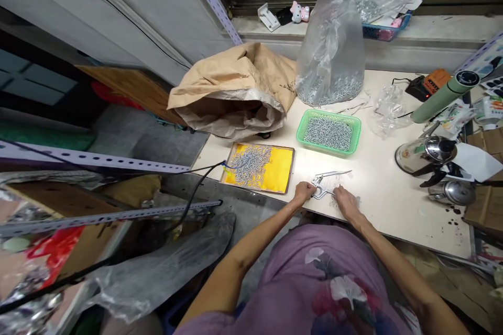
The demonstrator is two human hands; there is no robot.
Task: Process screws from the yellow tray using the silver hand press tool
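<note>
My left hand (304,191) rests at the near edge of the white table (393,193), its fingers curled round the end of a small metal hand tool (326,184) with a long thin lever. My right hand (345,200) lies just right of the tool, fingers bent over a small clear plastic bag (341,189); what they pinch is too small to make out. A yellow tray (275,167) heaped with small metal pieces sits left of the hands. A green basket (329,132) full of the same pieces stands behind them.
A tall clear bag (330,47) of metal pieces and a brown paper sack (231,89) stand at the back. A kettle (426,154), a green cylinder (446,95) and an orange device (430,84) are at the right. A black cable (196,188) runs off the table's left edge.
</note>
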